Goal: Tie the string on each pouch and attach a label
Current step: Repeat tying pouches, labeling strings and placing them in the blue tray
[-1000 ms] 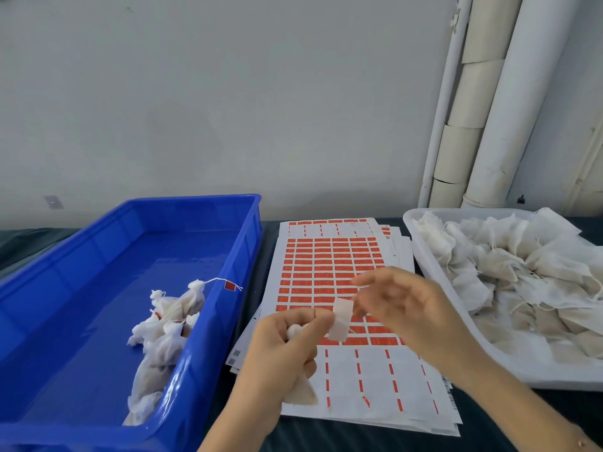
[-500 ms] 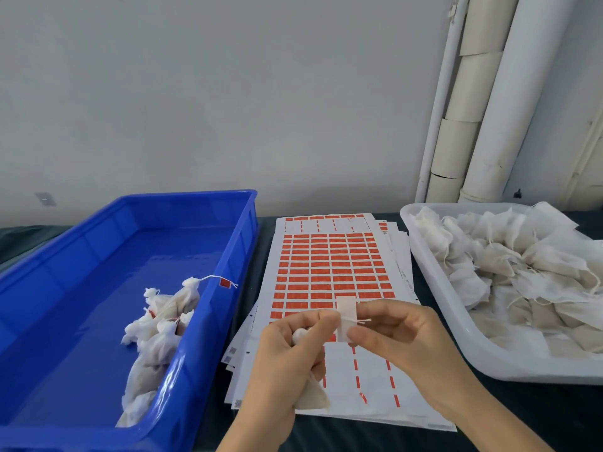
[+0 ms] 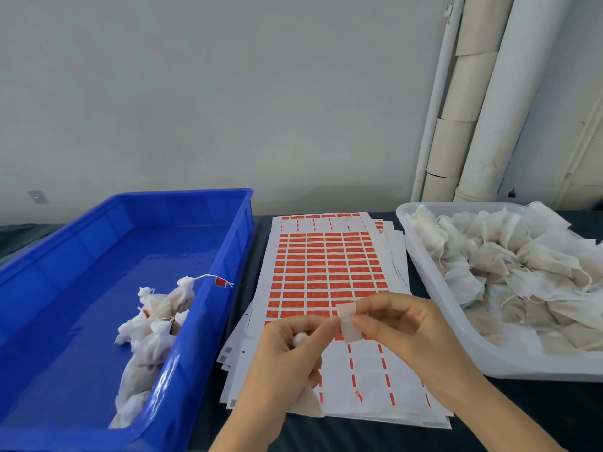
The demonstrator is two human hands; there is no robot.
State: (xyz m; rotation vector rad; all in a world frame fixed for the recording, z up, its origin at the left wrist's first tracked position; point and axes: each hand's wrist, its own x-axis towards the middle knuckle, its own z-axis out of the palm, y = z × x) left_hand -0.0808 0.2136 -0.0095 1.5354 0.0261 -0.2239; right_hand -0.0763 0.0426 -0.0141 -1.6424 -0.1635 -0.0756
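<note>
Two hands meet over the near end of the label sheets (image 3: 326, 272), and the label (image 3: 349, 327) sits right between them. The right hand (image 3: 411, 334) pinches the label's right edge between thumb and forefinger. The label's pale backing faces the camera, and its long axis runs roughly up and down, with the top tipped a little to the left.

The left hand (image 3: 287, 360) has its grip curled round a pouch (image 3: 308, 402). The gathered neck shows above the fist and the tan body hangs out below the palm. The left thumb and forefinger tips touch the label's left edge.

The string is too fine to make out, so I cannot tell whether it lies across the label. As I judge it, the step in hand is folding the label shut over the string. That turns on the string running leftward from the right grip, across the label's short axis, with the left hand nearer to feed it.

Finished pouches (image 3: 153, 327) lie in the blue crate (image 3: 182, 194) to the left. Untied pouches (image 3: 505, 265) fill the white tray (image 3: 456, 340) to the right. Both containers stand on the dark surface (image 3: 522, 415).
</note>
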